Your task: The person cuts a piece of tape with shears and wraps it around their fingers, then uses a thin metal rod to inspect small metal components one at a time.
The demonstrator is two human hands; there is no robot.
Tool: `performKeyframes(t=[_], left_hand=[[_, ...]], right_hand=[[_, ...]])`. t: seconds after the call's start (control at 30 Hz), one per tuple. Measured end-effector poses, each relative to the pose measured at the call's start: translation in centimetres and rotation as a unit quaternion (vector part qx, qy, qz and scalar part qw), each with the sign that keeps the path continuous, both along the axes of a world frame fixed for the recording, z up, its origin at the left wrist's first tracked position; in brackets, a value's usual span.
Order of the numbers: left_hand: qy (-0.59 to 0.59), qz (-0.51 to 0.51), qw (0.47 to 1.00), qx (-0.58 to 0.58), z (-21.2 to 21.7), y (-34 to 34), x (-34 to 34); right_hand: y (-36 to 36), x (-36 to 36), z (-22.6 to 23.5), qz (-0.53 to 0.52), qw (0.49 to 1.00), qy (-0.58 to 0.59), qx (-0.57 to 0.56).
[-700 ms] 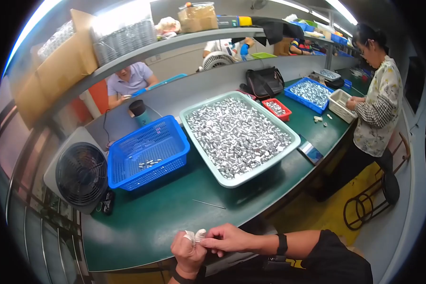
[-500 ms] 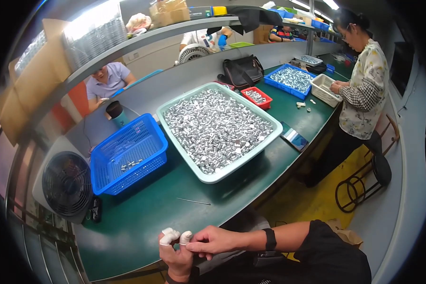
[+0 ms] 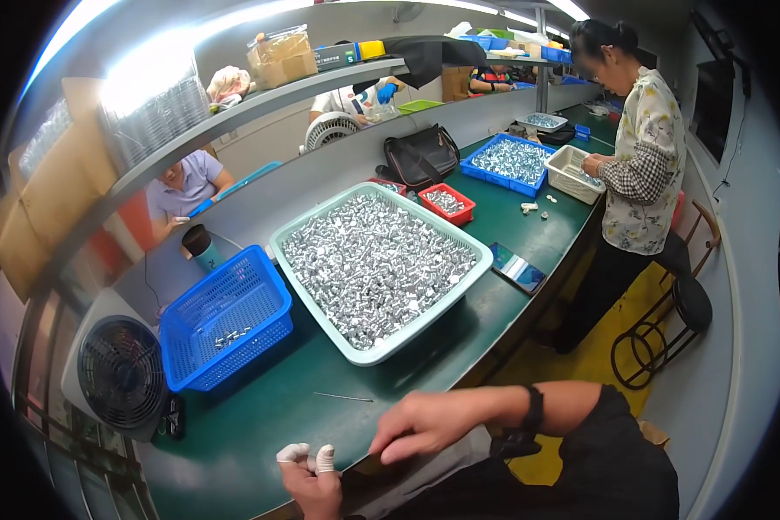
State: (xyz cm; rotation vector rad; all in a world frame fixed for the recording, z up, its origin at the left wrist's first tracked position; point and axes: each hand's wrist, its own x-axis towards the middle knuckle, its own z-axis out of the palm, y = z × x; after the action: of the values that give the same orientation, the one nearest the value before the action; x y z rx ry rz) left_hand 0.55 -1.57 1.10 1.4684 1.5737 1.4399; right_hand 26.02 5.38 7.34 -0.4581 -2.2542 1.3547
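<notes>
My left hand (image 3: 314, 487) is raised at the table's near edge, with white finger cots (image 3: 324, 458) over its tips. Its covered fingers stand apart and hold nothing I can see. To its right and slightly higher, my right hand (image 3: 429, 423) is separate from it. Its bare fingers are curled toward the thumb; anything between them is hidden. A thin metal rod (image 3: 343, 397) lies on the green table beyond both hands. Farther off, a pale green tray (image 3: 366, 355) is heaped with small silvery metal parts (image 3: 373, 269).
A blue perforated basket (image 3: 269, 334) with a few metal parts stands left, beside a fan (image 3: 123, 373). Right of the tray are a red bin (image 3: 461, 215), a phone (image 3: 520, 270) and a black bag (image 3: 420, 158). A person (image 3: 646, 165) stands at the table's far right, near a stool (image 3: 689, 302).
My right hand has let go of the left hand's covered finger and moved up and right. The view has shifted, so the table's things sit lower and farther left in it.
</notes>
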Motion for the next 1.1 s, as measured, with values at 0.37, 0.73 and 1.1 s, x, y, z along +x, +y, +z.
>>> performKeyframes(t=[0.37, 0.73, 1.1], left_hand=[[0.042, -0.018, 0.999, -0.028, -0.6, 0.5, -2.5], [-0.127, 0.023, 0.987, -0.094, -1.6, -0.8, -4.1], [-0.111, 0.028, 0.963, -0.245, -4.0, -1.1, -6.4]], right_hand=[[9.4, 14.8, 15.7, -0.391, 0.916, 0.057, 0.066], [25.2, 17.8, 19.9, -0.523, 0.830, 0.052, 0.187], [21.7, 18.4, 18.3, -0.516, 0.850, -0.090, 0.053]])
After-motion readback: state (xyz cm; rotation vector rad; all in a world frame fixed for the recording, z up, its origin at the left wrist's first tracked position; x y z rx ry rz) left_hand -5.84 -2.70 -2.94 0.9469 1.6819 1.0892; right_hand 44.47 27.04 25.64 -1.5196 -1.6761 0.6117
